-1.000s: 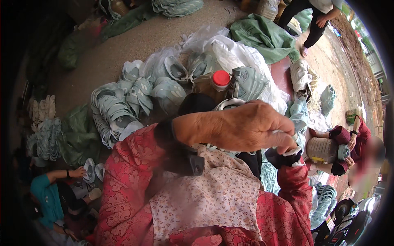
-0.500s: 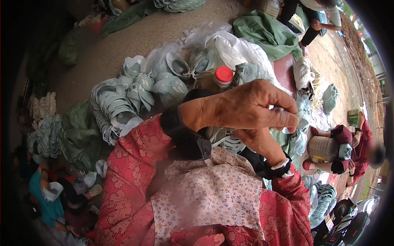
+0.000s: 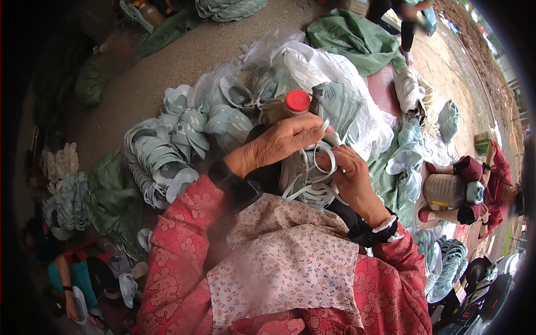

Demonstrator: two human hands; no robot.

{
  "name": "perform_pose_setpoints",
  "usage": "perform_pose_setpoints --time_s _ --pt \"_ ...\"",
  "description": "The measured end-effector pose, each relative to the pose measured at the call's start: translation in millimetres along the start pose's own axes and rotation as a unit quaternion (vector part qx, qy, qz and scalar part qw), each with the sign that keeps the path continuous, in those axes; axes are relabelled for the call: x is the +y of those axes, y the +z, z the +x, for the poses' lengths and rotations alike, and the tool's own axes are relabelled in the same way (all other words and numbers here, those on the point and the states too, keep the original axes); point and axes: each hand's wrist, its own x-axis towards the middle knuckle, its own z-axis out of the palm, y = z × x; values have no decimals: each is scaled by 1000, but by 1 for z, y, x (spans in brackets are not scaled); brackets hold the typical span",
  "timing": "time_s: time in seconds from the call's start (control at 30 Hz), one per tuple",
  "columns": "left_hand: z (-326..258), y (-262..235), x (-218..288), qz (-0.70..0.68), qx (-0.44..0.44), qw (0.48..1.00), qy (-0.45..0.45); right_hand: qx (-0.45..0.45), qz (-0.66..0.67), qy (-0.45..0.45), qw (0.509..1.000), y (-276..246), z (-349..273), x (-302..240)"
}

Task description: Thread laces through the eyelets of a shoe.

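Observation:
A pale grey-green shoe upper (image 3: 294, 167) rests at my lap, just beyond the floral apron. A flat whitish shoelace (image 3: 334, 163) runs from its lacing area and bends into a loop between my hands. My left hand (image 3: 282, 142) reaches over the upper from the left, fingers closed on the lace, part of which pokes out above the fingertips. On the other side, my right hand (image 3: 355, 178) is closed in a pinch around the lace near the loop. The fingers partly hide where the lace is gripped.
A red-capped bottle (image 3: 297, 101) stands just beyond my left hand. Stacked pale uppers (image 3: 151, 148) lie at left, with others on clear plastic sheeting (image 3: 354, 89) ahead. A green sack (image 3: 357, 42) is farther off. Co-workers sit at right (image 3: 496, 187) and lower left (image 3: 70, 273).
My left hand has dropped from high over the right hand toward the shoe upper. My right hand, partly covered before, now shows beside it, and the lace loop is visible between them.

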Motion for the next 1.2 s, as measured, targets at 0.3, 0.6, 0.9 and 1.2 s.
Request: perform_pose_setpoints --time_s 0.3,0.6,0.9,1.2 --pt "-23 3 -4 -106 -15 991 -85 85 409 244 875 -13 -1 1" --pt "-17 29 41 301 65 937 168 197 401 252 859 -60 -21 34" --pt "0 38 36 467 -32 852 235 237 424 255 836 -82 -42 50" --pt "-24 31 43 484 -7 845 226 260 397 401 784 -56 -78 87"
